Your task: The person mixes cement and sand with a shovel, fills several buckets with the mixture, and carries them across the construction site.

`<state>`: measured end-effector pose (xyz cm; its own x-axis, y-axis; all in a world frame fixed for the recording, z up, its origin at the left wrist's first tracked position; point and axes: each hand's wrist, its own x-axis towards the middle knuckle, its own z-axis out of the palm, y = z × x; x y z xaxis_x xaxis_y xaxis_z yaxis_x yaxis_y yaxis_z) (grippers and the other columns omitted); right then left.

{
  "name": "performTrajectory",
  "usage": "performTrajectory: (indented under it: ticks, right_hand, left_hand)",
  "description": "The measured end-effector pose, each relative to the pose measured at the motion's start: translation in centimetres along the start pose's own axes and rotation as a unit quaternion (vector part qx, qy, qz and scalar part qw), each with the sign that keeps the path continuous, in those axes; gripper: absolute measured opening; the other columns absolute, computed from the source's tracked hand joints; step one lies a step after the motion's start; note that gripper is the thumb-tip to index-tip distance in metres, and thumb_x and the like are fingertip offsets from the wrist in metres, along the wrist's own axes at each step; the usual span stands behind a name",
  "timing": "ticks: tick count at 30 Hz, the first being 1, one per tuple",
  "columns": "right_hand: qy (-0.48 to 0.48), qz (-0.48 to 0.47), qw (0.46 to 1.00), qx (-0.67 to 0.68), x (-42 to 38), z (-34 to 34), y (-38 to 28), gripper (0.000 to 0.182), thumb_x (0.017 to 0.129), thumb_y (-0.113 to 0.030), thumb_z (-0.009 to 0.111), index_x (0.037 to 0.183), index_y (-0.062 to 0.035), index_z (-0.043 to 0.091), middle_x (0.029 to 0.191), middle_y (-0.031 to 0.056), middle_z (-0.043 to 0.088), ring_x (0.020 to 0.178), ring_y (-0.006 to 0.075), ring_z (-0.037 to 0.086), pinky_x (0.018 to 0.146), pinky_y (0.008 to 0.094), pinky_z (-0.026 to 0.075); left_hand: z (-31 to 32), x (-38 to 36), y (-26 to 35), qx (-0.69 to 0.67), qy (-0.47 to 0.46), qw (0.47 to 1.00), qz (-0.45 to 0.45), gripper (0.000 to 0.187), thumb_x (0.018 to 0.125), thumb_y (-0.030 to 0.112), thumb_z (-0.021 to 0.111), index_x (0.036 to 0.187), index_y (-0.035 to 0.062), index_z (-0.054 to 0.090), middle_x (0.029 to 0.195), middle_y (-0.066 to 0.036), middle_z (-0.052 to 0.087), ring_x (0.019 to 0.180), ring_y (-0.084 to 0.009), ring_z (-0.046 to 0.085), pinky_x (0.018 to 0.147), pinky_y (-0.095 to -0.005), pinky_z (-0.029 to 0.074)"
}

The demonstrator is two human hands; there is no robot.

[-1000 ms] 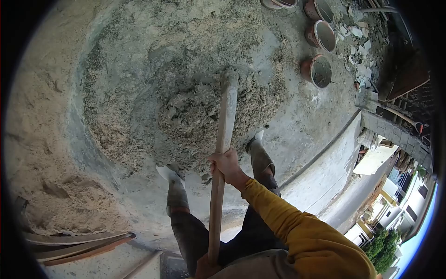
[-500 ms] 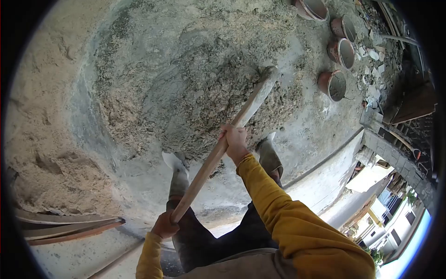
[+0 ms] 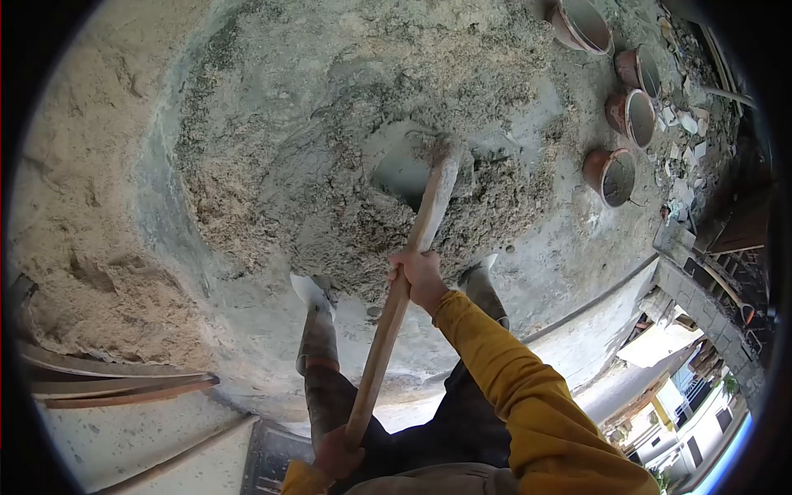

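Observation:
A long wooden handle (image 3: 381, 346) runs from near my body up into the wet grey mix (image 3: 330, 173) on the ground. My left hand (image 3: 337, 454) is wrapped round its lower end, close to my leg. Higher up, around the middle of the handle, my right hand (image 3: 418, 276) grips it. A flat grey metal blade (image 3: 404, 165) shows at the handle's far end, partly sunk in the mix. My boots (image 3: 320, 334) stand at the near edge of the mix, one on each side of the handle.
Several buckets stand at the upper right, the closest one (image 3: 610, 176) holding grey material. Rubble (image 3: 681, 194) lies beyond them. A sandy heap (image 3: 107, 305) is at the left, above some boards (image 3: 124, 388). A low wall (image 3: 594, 318) runs along the right.
The handle has swung to a steeper angle, its far end shifting left and down. The blade has come into view. Both hands have moved lower, the left one also to the right.

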<state>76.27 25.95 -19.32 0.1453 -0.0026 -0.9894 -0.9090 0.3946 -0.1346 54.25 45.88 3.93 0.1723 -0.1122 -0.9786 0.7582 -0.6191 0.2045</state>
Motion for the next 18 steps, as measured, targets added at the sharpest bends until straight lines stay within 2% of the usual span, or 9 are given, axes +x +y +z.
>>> performTrajectory:
  ticks: [1, 5, 8, 10, 12, 13, 15, 17, 18]
  right_hand:
    - [0.013, -0.048, 0.998, -0.024, 1.2, -0.8, -1.2, 0.012, 0.075, -0.001, 0.063, 0.066, 0.0004, 0.054, 0.054, 0.0098, 0.053, 0.043, 0.0224, 0.053, 0.042, 0.038, 0.047]
    - [0.071, -0.168, 0.98, -0.075, -1.5, -3.6, -7.1, 0.01, 0.075, 0.0, 0.062, 0.066, 0.0014, 0.057, 0.052, 0.0085, 0.052, 0.04, 0.0205, 0.051, 0.038, 0.0348, 0.044]
    - [0.087, -0.249, 0.964, -0.042, -3.9, -3.1, -12.8, 0.012, 0.076, 0.0, 0.058, 0.065, 0.0023, 0.054, 0.053, 0.009, 0.052, 0.04, 0.0198, 0.05, 0.038, 0.0334, 0.043]
    - [0.096, -0.305, 0.947, -0.011, -0.9, -2.0, -15.8, 0.01, 0.076, 0.0, 0.058, 0.067, 0.003, 0.055, 0.054, 0.0096, 0.053, 0.041, 0.0204, 0.051, 0.039, 0.0339, 0.044]
    - [0.084, -0.263, 0.961, 0.006, 2.6, 0.4, -15.2, 0.011, 0.076, -0.001, 0.058, 0.066, 0.0033, 0.054, 0.055, 0.0101, 0.053, 0.042, 0.0212, 0.052, 0.041, 0.0341, 0.045]
    - [0.058, -0.207, 0.977, 0.007, 3.5, 1.8, -12.7, 0.011, 0.077, 0.0, 0.057, 0.067, 0.0043, 0.054, 0.056, 0.0107, 0.054, 0.042, 0.0212, 0.052, 0.04, 0.0341, 0.045]
    - [0.017, -0.174, 0.985, -0.005, 4.9, 3.5, -6.4, 0.013, 0.079, 0.0, 0.057, 0.067, 0.005, 0.055, 0.056, 0.0112, 0.054, 0.041, 0.0202, 0.052, 0.038, 0.0338, 0.044]
    - [0.017, -0.171, 0.982, -0.074, 1.8, 3.5, -2.3, 0.016, 0.078, -0.003, 0.06, 0.065, 0.0049, 0.056, 0.055, 0.0104, 0.056, 0.041, 0.0188, 0.054, 0.038, 0.033, 0.045]
    - [0.004, -0.145, 0.988, -0.055, 0.1, 2.3, -0.2, 0.015, 0.077, -0.004, 0.061, 0.065, 0.0044, 0.056, 0.055, 0.0099, 0.056, 0.041, 0.0187, 0.054, 0.038, 0.0326, 0.045]
  left_hand:
    - [1.4, 1.9, 1.8, -0.077, -0.021, 0.997, -0.006, 0.032, 0.069, 0.02, 0.069, 0.094, 0.0014, 0.062, 0.08, -0.02, 0.065, 0.081, -0.0358, 0.067, 0.072, -0.0427, 0.051]
    - [6.1, 5.0, 3.3, -0.128, -0.005, 0.988, 0.089, 0.034, 0.069, 0.02, 0.069, 0.097, 0.0016, 0.061, 0.08, -0.019, 0.065, 0.081, -0.035, 0.067, 0.072, -0.0422, 0.051]
    - [2.4, 10.4, 4.1, -0.066, 0.024, 0.986, 0.152, 0.034, 0.069, 0.019, 0.068, 0.098, 0.0031, 0.06, 0.08, -0.021, 0.064, 0.081, -0.0398, 0.064, 0.071, -0.0428, 0.051]
    - [-3.3, 14.3, 6.5, -0.002, 0.066, 0.986, 0.156, 0.029, 0.067, 0.016, 0.067, 0.091, 0.0028, 0.058, 0.08, -0.021, 0.064, 0.081, -0.0413, 0.062, 0.069, -0.0442, 0.05]
    - [-6.0, 12.7, 7.1, -0.007, 0.107, 0.982, 0.155, 0.027, 0.066, 0.014, 0.067, 0.087, 0.0012, 0.057, 0.079, -0.022, 0.063, 0.08, -0.0407, 0.063, 0.068, -0.0442, 0.049]
    - [-5.7, 10.3, 6.2, 0.003, 0.113, 0.985, 0.13, 0.028, 0.065, 0.014, 0.067, 0.088, 0.0008, 0.057, 0.079, -0.022, 0.063, 0.08, -0.0404, 0.063, 0.068, -0.0438, 0.05]
    - [-2.2, 6.7, 1.8, -0.049, 0.122, 0.987, 0.092, 0.03, 0.065, 0.015, 0.066, 0.089, 0.0006, 0.057, 0.079, -0.022, 0.063, 0.08, -0.0409, 0.063, 0.069, -0.0444, 0.05]
    - [0.3, 2.0, 0.0, -0.096, 0.053, 0.994, 0.029, 0.031, 0.065, 0.016, 0.066, 0.092, 0.0015, 0.058, 0.079, -0.022, 0.063, 0.08, -0.042, 0.062, 0.07, -0.0462, 0.049]
    - [1.3, -0.8, 0.3, -0.102, 0.032, 0.994, 0.018, 0.029, 0.066, 0.012, 0.066, 0.091, 0.0004, 0.058, 0.076, -0.013, 0.061, 0.074, -0.0297, 0.059, 0.067, -0.0406, 0.048]
